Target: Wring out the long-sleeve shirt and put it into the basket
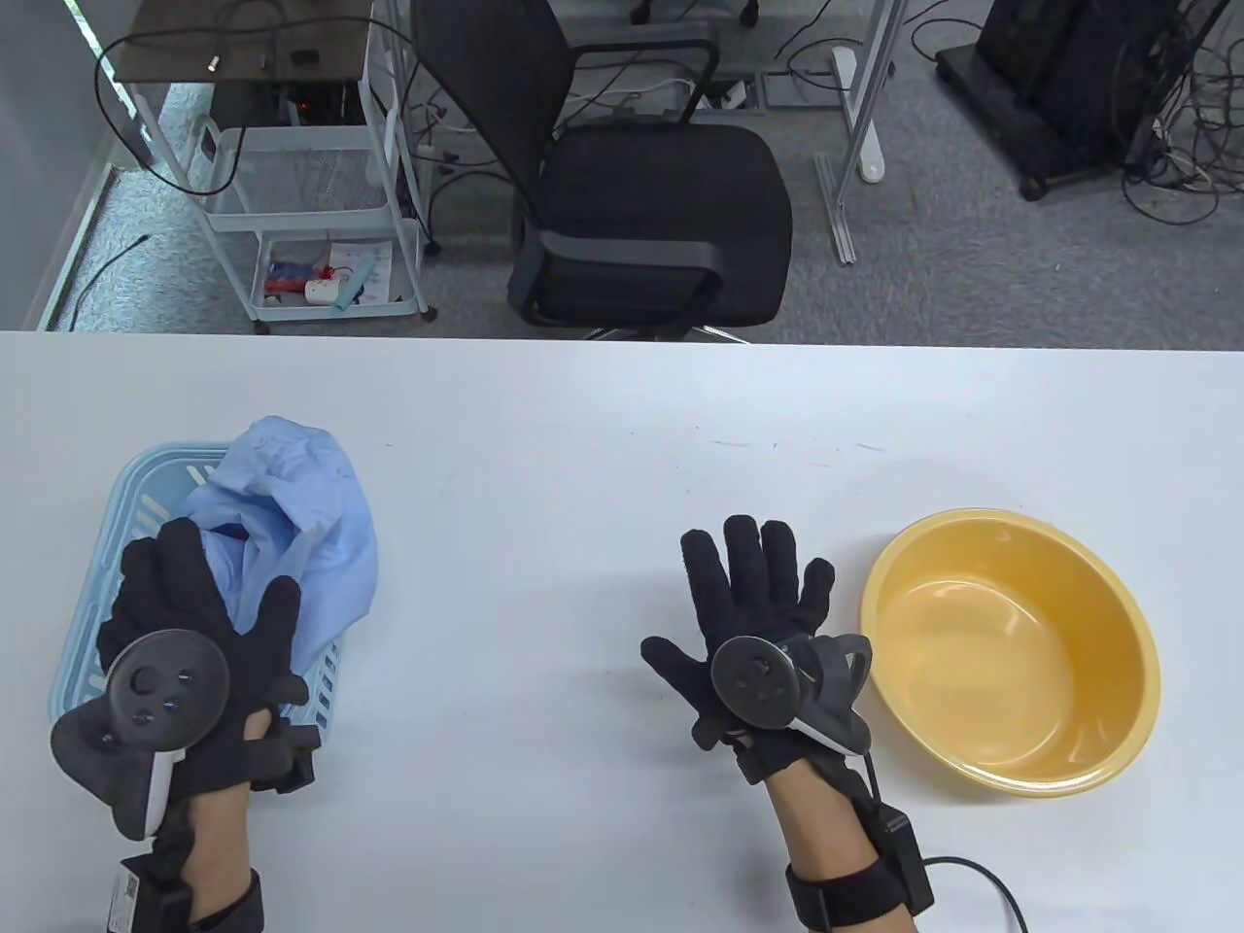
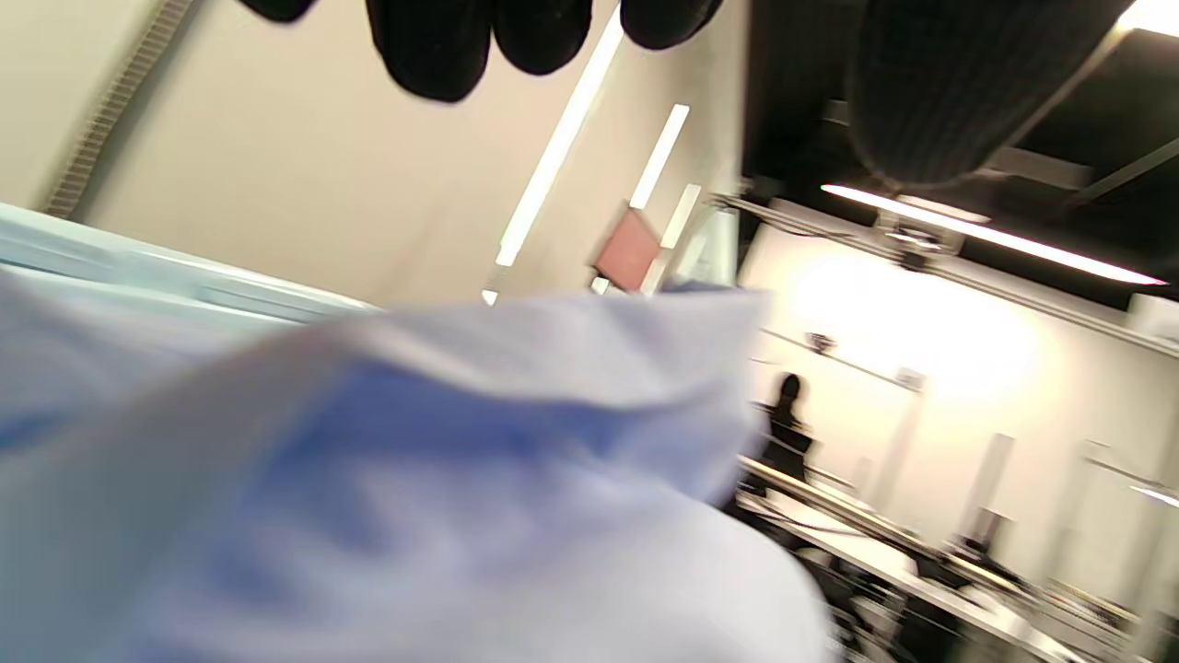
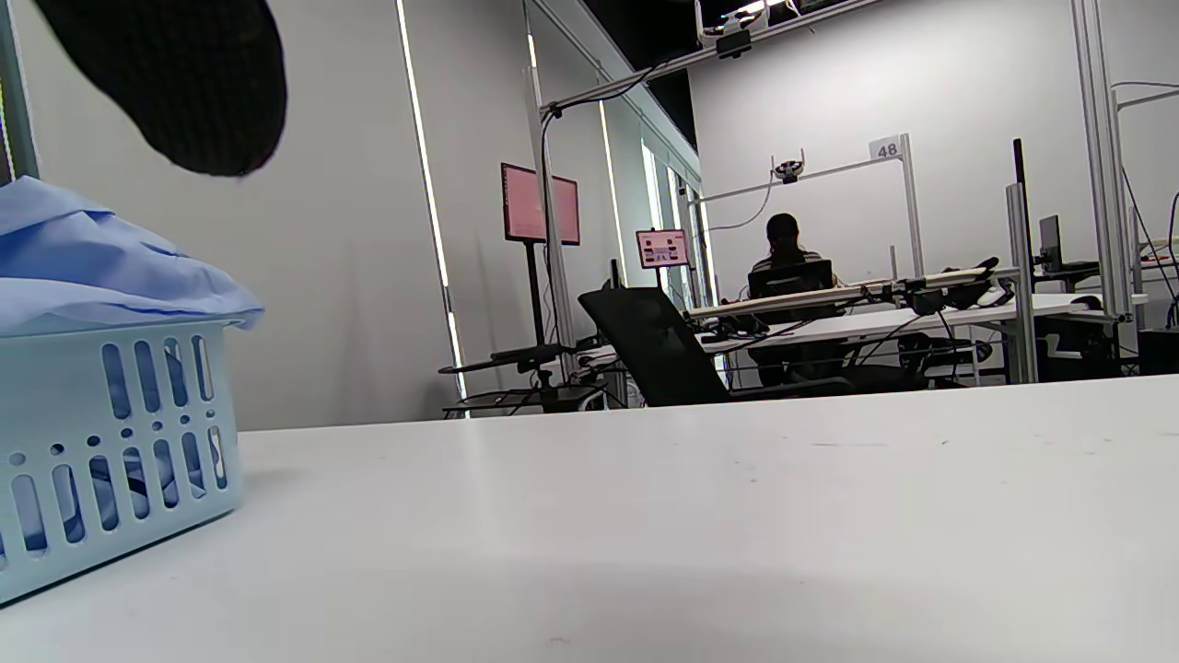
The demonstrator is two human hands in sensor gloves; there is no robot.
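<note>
The light-blue long-sleeve shirt (image 1: 311,525) lies bunched in the pale blue slotted basket (image 1: 146,466) at the table's left, and a fold hangs over the basket's right rim. My left hand (image 1: 214,583) hovers over the shirt with relaxed fingers; in the left wrist view its fingertips (image 2: 433,46) hang clear above the cloth (image 2: 414,479). My right hand (image 1: 748,573) lies flat on the table mid-right, fingers spread, holding nothing. From the right wrist view the basket (image 3: 120,433) stands at far left with the shirt (image 3: 92,267) heaped on top, and one finger (image 3: 184,83) shows at the top corner.
A yellow plastic basin (image 1: 1020,632) sits right of my right hand, with nothing in it. Behind the table's far edge stand a black office chair (image 1: 661,194) and a white wire cart (image 1: 311,194), with cables on the floor.
</note>
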